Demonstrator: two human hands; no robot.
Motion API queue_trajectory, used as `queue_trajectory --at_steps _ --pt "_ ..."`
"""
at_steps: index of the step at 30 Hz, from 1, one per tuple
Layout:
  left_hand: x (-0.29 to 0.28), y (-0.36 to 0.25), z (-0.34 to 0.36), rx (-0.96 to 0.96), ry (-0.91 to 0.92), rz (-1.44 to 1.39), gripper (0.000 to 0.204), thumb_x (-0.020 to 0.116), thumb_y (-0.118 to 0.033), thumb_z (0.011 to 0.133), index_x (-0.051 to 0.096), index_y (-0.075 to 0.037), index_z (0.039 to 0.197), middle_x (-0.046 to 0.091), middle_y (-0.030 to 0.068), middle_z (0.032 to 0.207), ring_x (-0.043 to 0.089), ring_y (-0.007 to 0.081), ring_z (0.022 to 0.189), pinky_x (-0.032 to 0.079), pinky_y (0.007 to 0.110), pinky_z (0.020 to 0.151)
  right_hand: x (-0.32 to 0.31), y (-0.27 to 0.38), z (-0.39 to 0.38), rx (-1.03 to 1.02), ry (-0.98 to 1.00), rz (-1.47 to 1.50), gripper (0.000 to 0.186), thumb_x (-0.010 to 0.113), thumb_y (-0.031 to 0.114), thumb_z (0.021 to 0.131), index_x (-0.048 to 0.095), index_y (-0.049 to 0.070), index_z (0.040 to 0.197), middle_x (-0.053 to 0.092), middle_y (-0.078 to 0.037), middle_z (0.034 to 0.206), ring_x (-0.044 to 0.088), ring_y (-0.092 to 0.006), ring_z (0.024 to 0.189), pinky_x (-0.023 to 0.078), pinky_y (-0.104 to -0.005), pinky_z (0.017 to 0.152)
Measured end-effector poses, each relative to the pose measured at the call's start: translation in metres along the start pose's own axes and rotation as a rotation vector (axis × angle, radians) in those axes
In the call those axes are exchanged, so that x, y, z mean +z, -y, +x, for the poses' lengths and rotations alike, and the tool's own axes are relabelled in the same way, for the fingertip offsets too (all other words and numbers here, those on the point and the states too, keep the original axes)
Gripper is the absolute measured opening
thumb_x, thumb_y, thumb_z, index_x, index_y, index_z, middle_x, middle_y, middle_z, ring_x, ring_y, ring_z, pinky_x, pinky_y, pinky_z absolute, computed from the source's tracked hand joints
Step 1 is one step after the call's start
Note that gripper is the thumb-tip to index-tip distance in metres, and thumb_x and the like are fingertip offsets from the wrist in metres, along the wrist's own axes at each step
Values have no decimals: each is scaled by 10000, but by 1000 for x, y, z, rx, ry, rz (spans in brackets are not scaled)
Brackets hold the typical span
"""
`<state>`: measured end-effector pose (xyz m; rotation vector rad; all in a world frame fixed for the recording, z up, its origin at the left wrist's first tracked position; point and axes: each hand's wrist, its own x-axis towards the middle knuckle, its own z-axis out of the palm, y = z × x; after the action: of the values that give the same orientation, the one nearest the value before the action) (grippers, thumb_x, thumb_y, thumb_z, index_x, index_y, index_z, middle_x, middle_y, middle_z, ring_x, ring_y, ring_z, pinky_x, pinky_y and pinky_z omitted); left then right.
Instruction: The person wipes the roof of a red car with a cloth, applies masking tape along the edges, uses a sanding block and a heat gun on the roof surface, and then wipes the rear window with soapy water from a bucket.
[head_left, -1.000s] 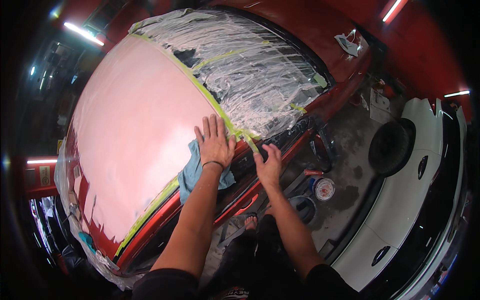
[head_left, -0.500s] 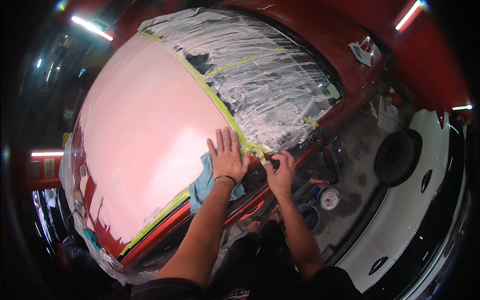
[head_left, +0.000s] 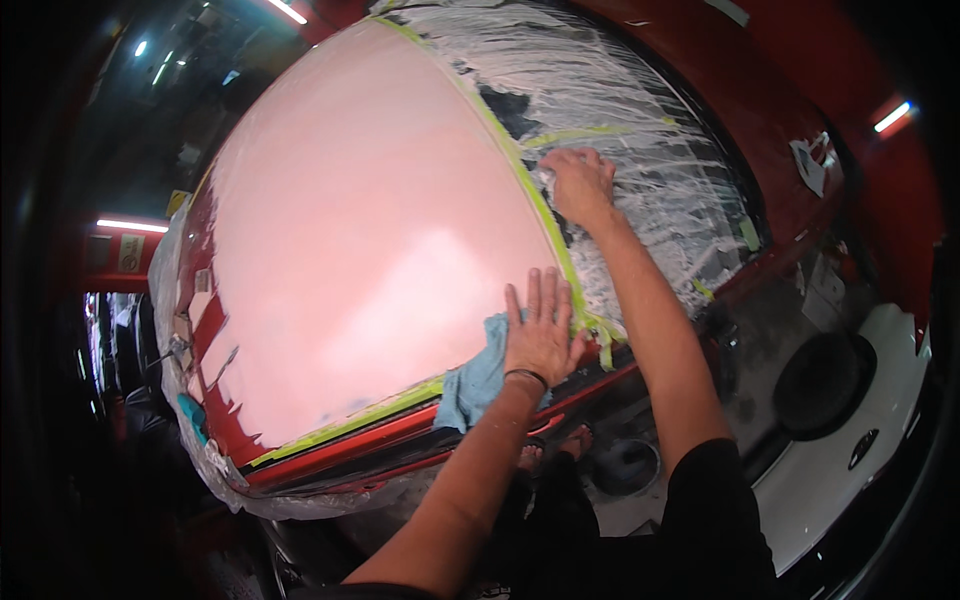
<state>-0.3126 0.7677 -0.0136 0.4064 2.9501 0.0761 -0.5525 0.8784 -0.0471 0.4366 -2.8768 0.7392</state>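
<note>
While our left hand (head_left: 540, 345) stays flat and wide, our right hand (head_left: 583, 187) is newly away from the near corner and well up the taped edge of the plastic sheet (head_left: 670, 190); we judge that the work now sits along that seam rather than at its end.

Nearest: one blue cloth (head_left: 475, 380), rumpled, partly beneath the left palm, lapping toward the red roof rail (head_left: 345, 447).

Next: one loose tape end (head_left: 605, 352), hanging just right of the left hand; in the earlier frame it lies beside the right fingertips, now well apart.

Next: one pale pink panel (head_left: 370, 220), under the left fingers, bordered by yellow-green tape (head_left: 557, 235).

Beyond: the sheet, wrinkled, streaked white, with a dark gap (head_left: 507, 110). Right hand here: narrow, fingers curled downward; whether they pinch film, we cannot tell.

Farther: one white car (head_left: 820, 500), at right. Against the earlier frame, the panel sits farther right in our view, and the tin near our right arm no longer shows.
</note>
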Motion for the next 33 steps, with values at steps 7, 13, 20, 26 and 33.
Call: queue_trajectory --at_steps 7,13,20,26,33 --pt "-1 6 -2 6 3 -35 839 471 -553 1030 334 -11 1655 179 231 1768 68 425 1654 25 721 1275 9 31 89 83 223 -73 518 680 46 906 716 296 1359 613 27 1498 490 -304 1405 315 -613 1158" --pt "3 8 0 2 3 -33 838 460 -555 1035 324 -15 1661 172 225 1772 62 421 1656 17 720 1276 5 -1 61 -23 169 -64 342 687 5 860 734 216 1125 703 -11 1222 569 -306 1271 379 -549 1056" --pt "-1 2 2 -1 14 25 838 446 -552 1040 308 -15 1669 168 221 1775 53 422 1658 17 712 1278 -14 -65 -69 -107 -52 -8 390 654 -74 792 721 161 1096 707 -26 1172 585 -300 1237 393 -507 1062" --pt "2 -3 1 2 -11 68 835 440 -548 1041 305 -17 1672 177 208 1775 57 417 1659 7 702 1280 -45 -140 -186 -3 9 16 501 561 -84 847 712 201 1231 683 -17 1328 532 -332 1349 343 -533 1164" --pt "4 -4 -1 11 -47 94 836 440 -553 1039 315 -14 1665 187 203 1772 68 409 1659 12 690 1283 -40 -90 -179 70 -143 43 540 562 -63 848 713 215 1285 679 25 1378 476 -347 1425 323 -550 1187"
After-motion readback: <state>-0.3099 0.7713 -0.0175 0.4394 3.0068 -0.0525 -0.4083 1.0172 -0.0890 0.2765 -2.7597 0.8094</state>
